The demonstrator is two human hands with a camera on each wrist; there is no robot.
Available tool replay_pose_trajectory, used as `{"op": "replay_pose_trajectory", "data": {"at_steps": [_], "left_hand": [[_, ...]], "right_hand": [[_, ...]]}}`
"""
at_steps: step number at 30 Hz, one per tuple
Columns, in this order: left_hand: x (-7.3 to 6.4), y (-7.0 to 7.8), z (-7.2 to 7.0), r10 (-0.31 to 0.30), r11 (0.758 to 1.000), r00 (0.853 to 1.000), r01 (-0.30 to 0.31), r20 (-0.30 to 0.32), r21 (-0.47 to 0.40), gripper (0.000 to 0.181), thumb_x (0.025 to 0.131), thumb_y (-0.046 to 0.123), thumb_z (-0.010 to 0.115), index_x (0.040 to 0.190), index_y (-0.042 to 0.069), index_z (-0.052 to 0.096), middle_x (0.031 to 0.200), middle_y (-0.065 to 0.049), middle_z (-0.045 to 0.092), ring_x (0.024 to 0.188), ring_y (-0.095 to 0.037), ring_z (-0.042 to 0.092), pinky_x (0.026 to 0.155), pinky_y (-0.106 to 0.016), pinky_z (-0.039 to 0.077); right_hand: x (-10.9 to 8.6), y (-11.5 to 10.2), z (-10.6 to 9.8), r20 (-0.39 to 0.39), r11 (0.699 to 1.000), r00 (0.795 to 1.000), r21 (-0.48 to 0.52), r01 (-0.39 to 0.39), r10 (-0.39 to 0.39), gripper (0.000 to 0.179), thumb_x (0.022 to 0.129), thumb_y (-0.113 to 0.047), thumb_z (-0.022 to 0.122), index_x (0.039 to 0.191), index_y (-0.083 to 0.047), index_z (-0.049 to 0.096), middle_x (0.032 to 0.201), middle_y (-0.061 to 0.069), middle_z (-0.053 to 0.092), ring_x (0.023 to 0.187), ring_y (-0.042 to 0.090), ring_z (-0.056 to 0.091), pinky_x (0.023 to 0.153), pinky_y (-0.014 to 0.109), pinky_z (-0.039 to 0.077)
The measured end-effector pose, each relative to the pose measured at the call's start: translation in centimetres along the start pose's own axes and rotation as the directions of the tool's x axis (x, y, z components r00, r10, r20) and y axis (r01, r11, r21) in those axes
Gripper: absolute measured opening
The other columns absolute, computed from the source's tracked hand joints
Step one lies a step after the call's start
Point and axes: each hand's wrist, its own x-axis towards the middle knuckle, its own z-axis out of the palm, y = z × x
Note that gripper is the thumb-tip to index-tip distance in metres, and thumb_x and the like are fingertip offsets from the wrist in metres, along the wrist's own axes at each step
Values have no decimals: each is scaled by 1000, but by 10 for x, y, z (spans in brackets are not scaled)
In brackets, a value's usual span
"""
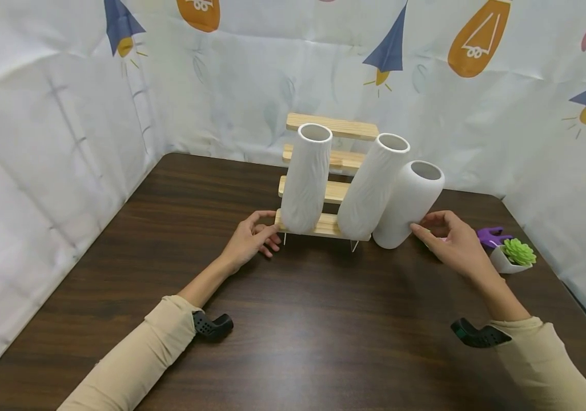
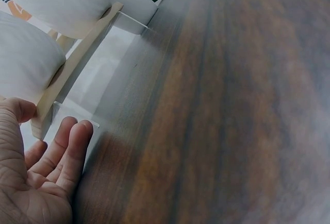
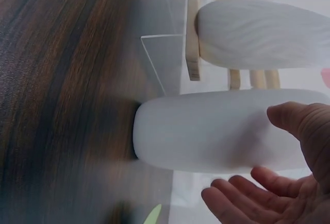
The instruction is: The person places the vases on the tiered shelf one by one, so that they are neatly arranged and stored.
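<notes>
A tiered wooden rack (image 1: 326, 225) on clear supports carries two white vases with rippled sides, the left vase (image 1: 305, 182) and the middle vase (image 1: 372, 188). My left hand (image 1: 252, 238) pinches the left end of the rack's lowest slat (image 2: 77, 67), thumb on the near face and fingers around and under the end. A smooth white vase (image 3: 216, 131) stands on the table against the rack's right end. Beside it is my right hand (image 1: 449, 240), its thumb at the vase's near side and its fingers (image 3: 242, 198) loosely extended along the other side.
A small green succulent (image 1: 519, 252) in a white pot stands at the right, with a purple object (image 1: 492, 237) behind it. The dark wooden table (image 1: 293, 331) meets a patterned white cloth (image 1: 252, 80) at the back and sides.
</notes>
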Motion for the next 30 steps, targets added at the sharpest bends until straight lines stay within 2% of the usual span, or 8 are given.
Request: {"op": "replay_pose_trajectory", "data": {"at_steps": [3, 10, 18, 25, 30], "left_hand": [[0, 0, 0, -4, 1000, 1000, 4, 1, 0, 45, 106, 20, 58, 145, 3, 46, 93, -25, 69, 74, -21, 71, 61, -32, 61], [0, -1, 0, -6, 1000, 1000, 6, 4, 1, 45, 106, 21, 58, 146, 4, 45, 94, -25, 69, 75, -22, 71, 61, -32, 61], [0, 0, 0, -10, 1000, 1000, 10, 2, 4, 45, 106, 21, 58, 146, 4, 46, 94, -26, 69, 75, -22, 71, 61, -32, 61], [0, 1, 0, -11, 1000, 1000, 11, 1, 5, 45, 106, 21, 58, 146, 4, 46, 94, -25, 69, 75, -22, 71, 61, -32, 61], [0, 1, 1, -12, 1000, 1000, 12, -2, 8, 45, 106, 21, 58, 146, 4, 46, 93, -24, 69, 75, -22, 71, 61, -32, 61]], "right_hand": [[2, -2, 1, 6, 1000, 1000, 6, -22, 22, 76, 97, -58, 62, 142, 1, 44, 138, 25, 57, 122, 44, 60, 96, 63, 48], [15, -7, 6, 8, 999, 999, 25, -44, 44, 88, 94, -59, 66, 147, 4, 35, 141, 27, 52, 130, 46, 54, 102, 68, 40], [26, -10, 12, -11, 999, 999, 31, -42, 42, 92, 90, -58, 72, 145, 4, 32, 136, 28, 51, 124, 45, 53, 99, 62, 44], [30, -8, 16, -3, 996, 997, 58, -74, 74, 101, 88, -61, 72, 151, 2, 25, 142, 28, 46, 130, 47, 48, 102, 64, 41], [29, -8, 18, -14, 996, 997, 57, -72, 73, 99, 89, -61, 72, 150, 2, 25, 141, 29, 46, 130, 47, 47, 101, 63, 41]]}}
